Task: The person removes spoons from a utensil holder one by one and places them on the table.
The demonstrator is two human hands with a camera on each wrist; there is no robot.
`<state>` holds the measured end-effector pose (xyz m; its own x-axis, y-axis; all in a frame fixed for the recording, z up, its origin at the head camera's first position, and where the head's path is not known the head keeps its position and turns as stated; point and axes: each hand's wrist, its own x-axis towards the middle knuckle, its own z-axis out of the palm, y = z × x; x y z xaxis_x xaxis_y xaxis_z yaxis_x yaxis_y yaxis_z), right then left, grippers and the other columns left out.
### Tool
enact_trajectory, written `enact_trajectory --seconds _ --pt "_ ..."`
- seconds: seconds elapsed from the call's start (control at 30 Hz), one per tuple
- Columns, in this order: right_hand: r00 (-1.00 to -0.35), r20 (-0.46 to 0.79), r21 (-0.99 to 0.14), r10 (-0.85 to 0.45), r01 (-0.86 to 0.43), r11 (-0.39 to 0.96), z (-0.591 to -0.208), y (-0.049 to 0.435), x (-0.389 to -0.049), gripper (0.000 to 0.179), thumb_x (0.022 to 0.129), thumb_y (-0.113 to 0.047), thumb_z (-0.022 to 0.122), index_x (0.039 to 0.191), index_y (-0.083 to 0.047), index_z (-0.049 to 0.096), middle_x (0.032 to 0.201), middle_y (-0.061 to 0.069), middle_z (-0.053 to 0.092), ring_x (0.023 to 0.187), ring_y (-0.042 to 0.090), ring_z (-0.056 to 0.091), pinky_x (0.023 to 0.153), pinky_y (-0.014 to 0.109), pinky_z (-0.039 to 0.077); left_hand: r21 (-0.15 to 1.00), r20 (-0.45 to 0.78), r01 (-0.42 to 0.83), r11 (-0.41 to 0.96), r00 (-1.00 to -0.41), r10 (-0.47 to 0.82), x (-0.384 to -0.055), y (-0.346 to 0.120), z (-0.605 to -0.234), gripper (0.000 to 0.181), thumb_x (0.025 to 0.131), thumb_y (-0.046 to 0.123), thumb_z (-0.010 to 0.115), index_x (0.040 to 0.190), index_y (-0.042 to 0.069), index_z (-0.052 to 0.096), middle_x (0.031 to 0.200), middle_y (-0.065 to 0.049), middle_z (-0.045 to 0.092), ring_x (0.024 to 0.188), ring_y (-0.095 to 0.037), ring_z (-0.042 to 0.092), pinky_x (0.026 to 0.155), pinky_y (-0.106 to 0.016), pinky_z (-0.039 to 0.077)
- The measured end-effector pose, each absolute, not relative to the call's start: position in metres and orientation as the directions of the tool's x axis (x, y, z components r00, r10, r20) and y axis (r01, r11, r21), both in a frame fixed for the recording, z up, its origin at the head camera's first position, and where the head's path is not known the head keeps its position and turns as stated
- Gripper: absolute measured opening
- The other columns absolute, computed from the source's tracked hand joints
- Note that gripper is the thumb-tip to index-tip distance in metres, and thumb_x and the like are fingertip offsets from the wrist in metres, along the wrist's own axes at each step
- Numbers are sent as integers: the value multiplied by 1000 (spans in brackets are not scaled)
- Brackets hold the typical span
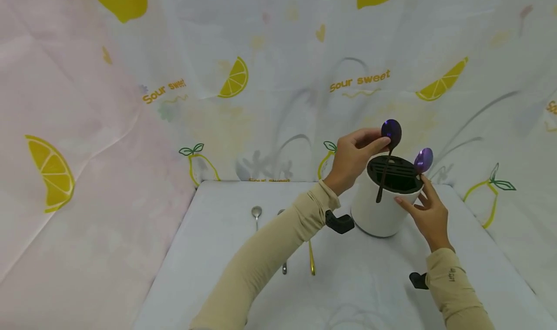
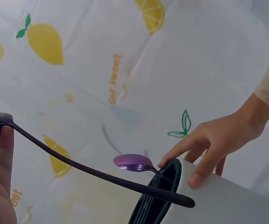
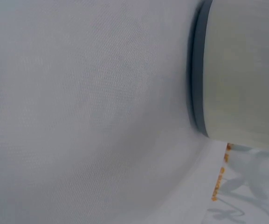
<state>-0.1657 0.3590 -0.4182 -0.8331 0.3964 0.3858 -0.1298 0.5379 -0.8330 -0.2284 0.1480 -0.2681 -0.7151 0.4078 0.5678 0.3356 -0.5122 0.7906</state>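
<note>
My left hand (image 1: 350, 158) pinches a purple metal spoon (image 1: 392, 132) by its bowl, in the head view. The spoon's handle slants down across the dark slotted top of a white utensil holder (image 1: 376, 218). In the left wrist view the handle's end overlaps the holder's rim (image 2: 176, 172). My right hand (image 1: 431, 221) holds the holder's right side, thumb on the wall and fingers up near the rim. A second purple spoon (image 1: 423, 160) stands in the holder, bowl up, beside the right fingers. Only the holder's lower wall (image 3: 246, 70) shows in the right wrist view.
Left of the holder, on the white-covered table (image 1: 348, 281), lie a small silver spoon (image 1: 256, 212), a silver handle (image 1: 285, 268) and a gold handle (image 1: 312, 262), partly hidden by the left sleeve (image 1: 270, 247). A lemon-print cloth (image 1: 278, 117) hangs behind the table.
</note>
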Motion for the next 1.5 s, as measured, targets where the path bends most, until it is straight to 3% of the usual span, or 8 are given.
enact_trajectory --seconds 0.33,0.7,1.17,1.5 --pt "-828 382 -838 411 -123 531 -420 360 -168 78 70 -24 73 134 -35 30 135 -3 36 114 28 44 70 12 44 780 522 196 -594 -728 445 -230 115 -312 25 78 -3 60 100 -13 56 93 -15 60 83 -27 62 78 -42 49" --pt "-833 381 -851 401 -147 504 -418 359 -167 77 70 -20 73 134 -33 31 134 -2 38 114 26 44 71 14 46 810 342 20 -586 -827 445 -246 64 -386 19 76 -2 63 94 -6 62 92 -17 60 87 -31 60 80 -46 46" --pt "-824 386 -849 416 -141 509 -419 363 -170 77 69 -21 74 133 -35 32 133 -4 39 113 27 45 71 15 46 843 175 -86 -531 -890 422 -238 -9 -440 15 80 -1 59 95 -3 61 94 -15 58 87 -25 59 83 -39 46" --pt "-828 379 -853 412 -140 503 -420 363 -169 78 70 -19 74 134 -33 31 135 -2 37 114 27 44 72 14 46 822 126 -99 -561 -929 347 -233 -61 -461 13 82 -5 55 93 -3 61 92 -14 60 84 -23 61 80 -37 48"
